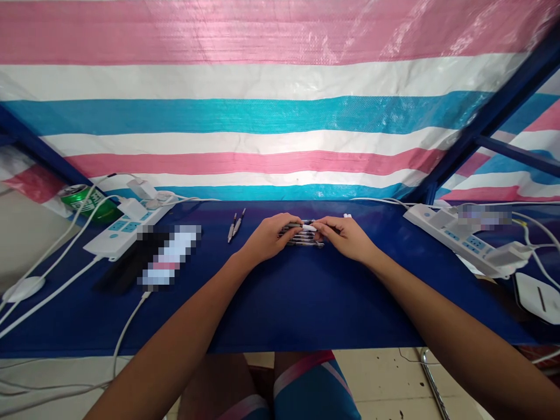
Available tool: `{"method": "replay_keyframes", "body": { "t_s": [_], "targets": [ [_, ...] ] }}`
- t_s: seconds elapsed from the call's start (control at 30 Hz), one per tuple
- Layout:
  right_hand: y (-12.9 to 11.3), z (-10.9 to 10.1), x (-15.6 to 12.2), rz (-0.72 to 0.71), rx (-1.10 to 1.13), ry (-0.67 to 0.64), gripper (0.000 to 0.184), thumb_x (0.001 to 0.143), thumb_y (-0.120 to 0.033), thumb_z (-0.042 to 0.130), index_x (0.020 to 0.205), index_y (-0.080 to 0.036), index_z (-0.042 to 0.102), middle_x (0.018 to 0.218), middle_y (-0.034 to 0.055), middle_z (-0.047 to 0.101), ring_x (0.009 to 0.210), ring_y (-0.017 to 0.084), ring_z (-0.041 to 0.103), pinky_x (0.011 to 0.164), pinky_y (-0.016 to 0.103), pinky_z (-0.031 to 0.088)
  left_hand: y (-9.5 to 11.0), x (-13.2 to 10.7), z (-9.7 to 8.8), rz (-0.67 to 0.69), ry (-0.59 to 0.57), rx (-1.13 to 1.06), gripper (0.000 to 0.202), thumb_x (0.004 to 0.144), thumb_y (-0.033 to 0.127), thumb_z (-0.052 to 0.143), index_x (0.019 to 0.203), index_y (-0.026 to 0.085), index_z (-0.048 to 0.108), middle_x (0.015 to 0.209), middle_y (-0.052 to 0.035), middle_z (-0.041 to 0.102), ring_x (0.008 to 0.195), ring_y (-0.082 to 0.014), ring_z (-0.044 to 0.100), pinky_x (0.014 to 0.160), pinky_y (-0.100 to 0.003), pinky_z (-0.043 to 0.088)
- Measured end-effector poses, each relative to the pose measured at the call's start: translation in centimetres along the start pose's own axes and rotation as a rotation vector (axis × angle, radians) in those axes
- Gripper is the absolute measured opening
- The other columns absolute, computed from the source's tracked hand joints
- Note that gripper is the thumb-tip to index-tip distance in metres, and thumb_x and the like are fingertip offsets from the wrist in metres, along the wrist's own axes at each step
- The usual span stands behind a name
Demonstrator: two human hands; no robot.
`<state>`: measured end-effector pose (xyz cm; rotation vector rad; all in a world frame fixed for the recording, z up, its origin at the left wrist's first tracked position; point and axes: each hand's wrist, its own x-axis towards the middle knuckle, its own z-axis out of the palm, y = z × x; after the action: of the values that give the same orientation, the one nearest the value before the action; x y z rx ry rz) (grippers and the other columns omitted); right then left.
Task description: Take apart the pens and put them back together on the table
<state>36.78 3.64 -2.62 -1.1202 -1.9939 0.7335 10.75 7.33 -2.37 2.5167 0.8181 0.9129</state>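
My left hand [273,236], fingers closed in a pinch, grips a slim grey pen [293,225] above the blue desk. Close to its right, my right hand [343,234] pinches a small white piece [308,228] at the pen's end; whether the two are joined I cannot tell. Beneath the fingers lies a row of several clear-barrelled pens [306,240], side by side and partly covered by both hands. Two grey pens [237,224] rest on the desk left of my left hand. Small white pieces [347,216] show just behind my right hand.
On the left are a power strip [125,227] with plugs, a green can [87,202] and a phone [170,256] on a cable. Another power strip [468,239] and a white device [539,297] sit at right. Striped sheeting [280,116] hangs behind the desk [315,303].
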Motion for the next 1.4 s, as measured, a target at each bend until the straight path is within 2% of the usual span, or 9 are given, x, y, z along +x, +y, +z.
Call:
{"method": "replay_keyframes", "body": {
  "t_s": [0.13,0.33,0.6,0.73,0.87,1.03,1.17,1.3,1.4],
  "targets": [
    [0.3,-0.1,0.3,-0.078,0.005,0.09,0.021,0.1,-0.041,0.066,0.111,-0.027,0.077,0.109,0.0066,0.078,0.099,0.026,0.073,0.089,0.041,0.06,-0.2,-0.1,-0.1,-0.028,-0.02,0.023,0.023,0.109,0.032,0.055,0.119,0.022,0.073,0.113,-0.0058,0.08,0.1,-0.0206,0.075,0.092,-0.033,0.055],
    [0.6,-1.1,0.4,-0.16,-0.188,0.193,0.018,0.1,-0.035,0.066,0.112,-0.028,0.076,0.113,0.0076,0.078,0.109,0.029,0.07,0.096,0.045,0.057,-0.7,-0.1,-1.1,-0.099,0.018,0.026,0.019,0.105,0.032,0.059,0.116,0.021,0.071,0.11,-0.0057,0.08,0.098,-0.0207,0.075,0.087,-0.032,0.056],
    [2.8,-2.9,0.5,0.076,-0.189,0.32,0.04,0.1,-0.045,0.066,0.133,-0.023,0.063,0.089,0.0035,0.078,0.07,0.022,0.067,0.072,0.036,0.053,-2.0,0.0,-2.4,-0.258,0.176,0.022,0.015,0.096,0.029,0.07,0.109,0.022,0.069,0.103,-0.0041,0.079,0.088,-0.0183,0.072,0.083,-0.033,0.058],
    [4.2,-3.3,0.7,0.143,-0.341,0.292,0.044,0.1,-0.04,0.063,0.14,-0.021,0.061,0.078,0.0006,0.074,0.072,0.023,0.069,0.075,0.036,0.052,-3.2,-0.3,-3.4,-0.419,0.195,0.127,0.035,0.094,0.026,0.071,0.128,0.022,0.061,0.107,-0.0052,0.079,0.086,-0.0196,0.073,0.081,-0.034,0.057],
    [5.5,-3.0,0.9,0.219,-0.564,0.182,0.029,0.098,-0.032,0.062,0.125,-0.022,0.07,0.078,0.0026,0.073,0.076,0.025,0.069,0.073,0.036,0.048,-4.1,-0.8,-4.2,-0.596,0.121,0.368,0.043,0.093,0.025,0.071,0.134,0.019,0.058,0.104,-0.0093,0.078,0.094,-0.0277,0.073,0.084,-0.039,0.055],
    [6.6,-3.0,0.9,0.243,-0.67,0.149,0.027,0.098,-0.034,0.062,0.12,-0.021,0.072,0.084,0.0066,0.075,0.091,0.03,0.069,0.081,0.04,0.05,-4.1,-1.3,-4.8,-0.716,0.025,0.565,0.042,0.096,0.037,0.07,0.131,0.016,0.062,0.123,-0.0181,0.071,0.112,-0.0352,0.068,0.092,-0.044,0.054],
    [7.9,-3.2,0.9,0.184,-0.678,0.213,0.037,0.098,-0.045,0.063,0.123,-0.02,0.073,0.109,0.0135,0.075,0.108,0.035,0.066,0.098,0.049,0.052,-4.4,-1.7,-5.2,-0.731,0.031,0.73,0.056,0.097,0.057,0.064,0.134,0.015,0.062,0.14,-0.0239,0.061,0.132,-0.0454,0.054,0.105,-0.056,0.049],
    [9.4,-2.9,0.9,0.219,-0.669,0.268,0.046,0.097,-0.054,0.064,0.127,-0.02,0.072,0.126,0.0182,0.07,0.124,0.04,0.06,0.108,0.057,0.048,-5.8,-2.1,-5.1,-0.802,-0.029,0.663,0.075,0.098,0.071,0.052,0.149,0.016,0.055,0.156,-0.0251,0.051,0.138,-0.0491,0.049,0.108,-0.062,0.046],
    [9.9,-2.6,1.0,0.255,-0.64,0.259,0.049,0.097,-0.057,0.064,0.129,-0.02,0.071,0.127,0.0182,0.069,0.125,0.04,0.06,0.108,0.058,0.049,-6.9,-2.1,-4.6,-0.774,-0.068,0.595,0.079,0.099,0.07,0.05,0.158,0.017,0.048,0.161,-0.0236,0.048,0.14,-0.0472,0.049,0.11,-0.062,0.046]
  ]
}}
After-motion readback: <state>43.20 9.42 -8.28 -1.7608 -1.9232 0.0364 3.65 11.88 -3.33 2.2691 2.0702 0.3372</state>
